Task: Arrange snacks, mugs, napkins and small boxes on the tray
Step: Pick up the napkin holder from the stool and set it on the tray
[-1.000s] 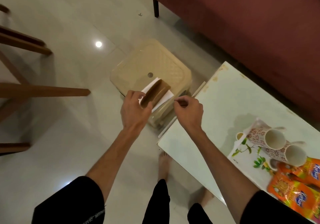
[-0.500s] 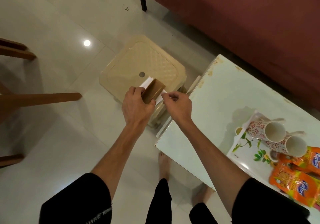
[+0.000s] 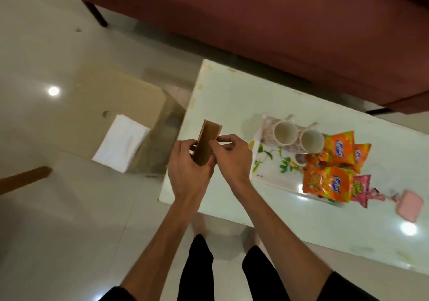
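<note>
Box: the small brown box (image 3: 207, 142) is up in both my hands, tilted, over the near-left corner of the white table (image 3: 222, 96).
Left hand (image 3: 188, 173): fingers curled round its lower end.
Right hand (image 3: 232, 159): fingertips pinching its right edge.
Tray (image 3: 274, 175): on the table, carrying two mugs (image 3: 284, 133) on their sides and orange snack packets (image 3: 325, 182).
Napkins (image 3: 123, 145): a white stack on the beige stool (image 3: 111, 96), left of the table.
</note>
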